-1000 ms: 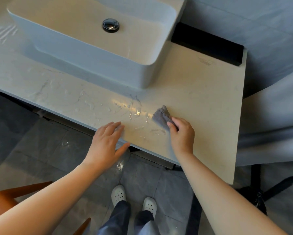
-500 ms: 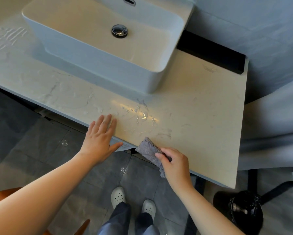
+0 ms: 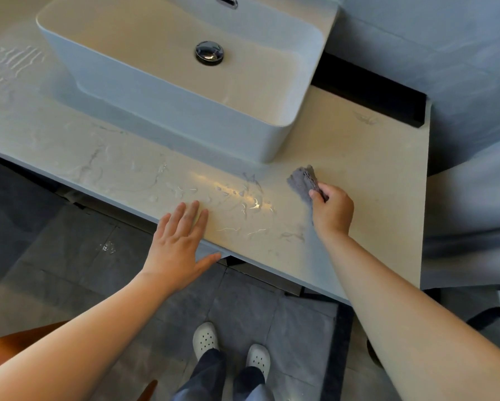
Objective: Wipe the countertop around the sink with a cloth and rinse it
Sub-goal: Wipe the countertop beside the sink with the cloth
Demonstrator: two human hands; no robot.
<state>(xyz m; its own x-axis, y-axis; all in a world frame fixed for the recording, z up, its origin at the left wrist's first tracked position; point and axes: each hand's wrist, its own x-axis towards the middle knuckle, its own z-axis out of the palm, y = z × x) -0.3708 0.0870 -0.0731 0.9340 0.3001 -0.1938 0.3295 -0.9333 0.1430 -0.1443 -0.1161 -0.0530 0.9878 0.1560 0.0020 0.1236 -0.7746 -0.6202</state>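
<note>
A pale marble countertop (image 3: 367, 180) carries a white rectangular vessel sink (image 3: 167, 91) with a chrome drain (image 3: 209, 52). My right hand (image 3: 332, 209) grips a crumpled grey cloth (image 3: 303, 180) and presses it on the counter just right of the sink's front corner. Flat on the counter's front edge lies my left hand (image 3: 182, 241), fingers straight and spread, thumb hanging over the edge. Wet streaks (image 3: 243, 204) glisten on the stone between the two hands.
A black strip (image 3: 373, 96) runs along the back of the counter by the grey wall. More water streaks (image 3: 8, 65) show at the far left. Grey floor tiles, my white shoes (image 3: 205, 340) and an orange object (image 3: 8, 348) lie below.
My right hand has carried the cloth from the counter's front edge back up and to the right, toward the sink's corner. The left hand has stayed on the front edge.
</note>
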